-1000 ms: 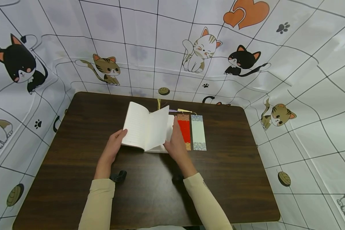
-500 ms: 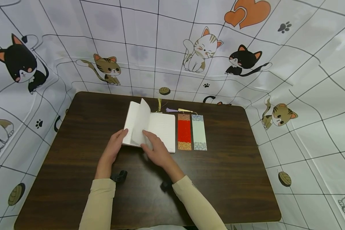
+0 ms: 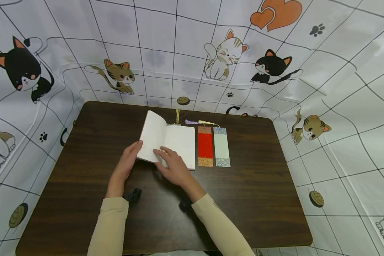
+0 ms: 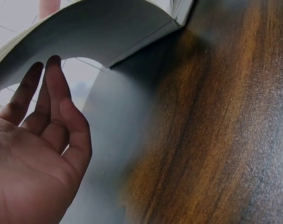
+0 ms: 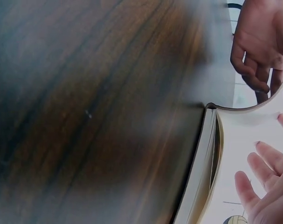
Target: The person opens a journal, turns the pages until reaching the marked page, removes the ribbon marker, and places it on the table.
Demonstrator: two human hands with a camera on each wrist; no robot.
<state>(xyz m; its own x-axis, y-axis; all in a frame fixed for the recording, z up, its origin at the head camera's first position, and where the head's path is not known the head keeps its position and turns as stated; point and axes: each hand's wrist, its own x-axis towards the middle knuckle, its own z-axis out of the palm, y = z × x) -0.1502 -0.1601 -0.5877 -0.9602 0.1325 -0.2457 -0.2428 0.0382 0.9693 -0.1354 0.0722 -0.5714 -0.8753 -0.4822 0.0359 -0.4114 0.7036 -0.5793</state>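
Over the wooden desk (image 3: 259, 213), the right hand (image 3: 174, 169) is relaxed, fingers loosely spread across the pages near the fold. The left hand (image 3: 126, 161) grips the left edge of an open notebook (image 3: 182, 142), thumb above, fingers beneath, that side raised. The notebook lies toward the desk's far edge; right of it are a red bookmark (image 3: 205, 144) and a pale green bookmark (image 3: 222, 145), tassels (image 3: 206, 122) beyond.
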